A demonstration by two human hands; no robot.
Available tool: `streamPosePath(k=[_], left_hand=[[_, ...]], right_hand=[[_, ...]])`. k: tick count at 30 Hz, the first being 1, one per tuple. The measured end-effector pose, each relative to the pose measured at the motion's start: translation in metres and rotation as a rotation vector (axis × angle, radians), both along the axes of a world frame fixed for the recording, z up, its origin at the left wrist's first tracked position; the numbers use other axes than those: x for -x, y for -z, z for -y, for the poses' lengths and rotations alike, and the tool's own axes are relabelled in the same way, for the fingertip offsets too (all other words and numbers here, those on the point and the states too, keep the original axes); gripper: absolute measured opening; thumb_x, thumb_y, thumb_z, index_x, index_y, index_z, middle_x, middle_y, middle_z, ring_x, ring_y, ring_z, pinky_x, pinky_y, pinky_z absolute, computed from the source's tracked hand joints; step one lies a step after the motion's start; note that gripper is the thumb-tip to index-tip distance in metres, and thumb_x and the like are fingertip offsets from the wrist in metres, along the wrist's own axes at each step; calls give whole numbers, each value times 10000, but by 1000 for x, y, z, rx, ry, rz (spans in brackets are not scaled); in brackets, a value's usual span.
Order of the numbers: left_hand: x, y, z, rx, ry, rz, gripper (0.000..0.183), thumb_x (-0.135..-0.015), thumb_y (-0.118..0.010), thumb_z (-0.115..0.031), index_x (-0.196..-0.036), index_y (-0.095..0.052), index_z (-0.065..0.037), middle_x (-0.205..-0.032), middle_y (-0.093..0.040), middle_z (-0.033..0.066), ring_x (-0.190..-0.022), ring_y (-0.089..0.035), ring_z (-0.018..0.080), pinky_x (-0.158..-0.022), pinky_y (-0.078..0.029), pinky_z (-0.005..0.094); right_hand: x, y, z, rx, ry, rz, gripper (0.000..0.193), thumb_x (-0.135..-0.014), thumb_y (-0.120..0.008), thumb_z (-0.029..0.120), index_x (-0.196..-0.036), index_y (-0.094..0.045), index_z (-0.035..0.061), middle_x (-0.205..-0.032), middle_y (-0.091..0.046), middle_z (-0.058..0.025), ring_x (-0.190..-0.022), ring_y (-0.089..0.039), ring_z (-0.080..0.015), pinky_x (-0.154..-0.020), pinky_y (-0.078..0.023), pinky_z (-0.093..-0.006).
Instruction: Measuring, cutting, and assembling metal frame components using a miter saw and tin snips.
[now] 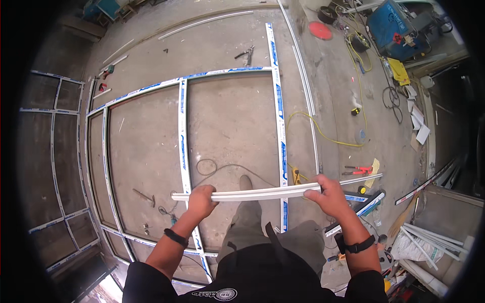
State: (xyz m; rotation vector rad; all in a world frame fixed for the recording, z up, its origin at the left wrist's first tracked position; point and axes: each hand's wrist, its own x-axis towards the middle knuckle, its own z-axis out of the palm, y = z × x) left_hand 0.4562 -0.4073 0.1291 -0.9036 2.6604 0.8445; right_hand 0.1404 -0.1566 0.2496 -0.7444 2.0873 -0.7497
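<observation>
A long white trim strip, grooved along its length, lies level across my body at about waist height. My left hand is closed round it near its left end. My right hand grips it farther right, with the strip running on past the fingers. Below it on the floor lies a large white window frame, its bars covered in blue-and-white film. My legs stand within the frame's lower part, and the strip hides part of its bars.
A hammer and a thin cable lie inside the frame. Pliers rest beyond it. To the right are a yellow hose, red-handled cutters, a blue machine and white offcuts. Another frame leans at left.
</observation>
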Motion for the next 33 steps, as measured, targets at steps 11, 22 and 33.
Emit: streamPosePath(k=[11,22,33], left_hand=[[-43,-41,31,-177,-515,13,391,-740,-777,-339,-1007,-651,-84,-881,-691,165,-842,-664,369,-760,-520,442],[97,-38,184,-232,-449,275,470,-770,-727,-485,-981,-630,-76,-844,-684,185,-823,-656,392,-745,-515,472],[131,-17,302,-294,-821,266,566,-770,-714,-485,-1028,-608,8,-900,-667,253,-873,-654,409,-770,-508,460]], right_hand=[[42,15,185,281,62,327,215,-837,-729,153,-918,-596,5,-744,-615,-29,-658,-566,-90,-592,-489,-261],[175,98,369,255,101,319,271,-933,-595,262,-900,-638,-4,-791,-657,-67,-619,-598,-129,-577,-508,-268],[320,128,511,16,-92,109,282,-892,-534,121,-1129,-597,-18,-741,-645,-87,-617,-602,-132,-579,-481,-272]])
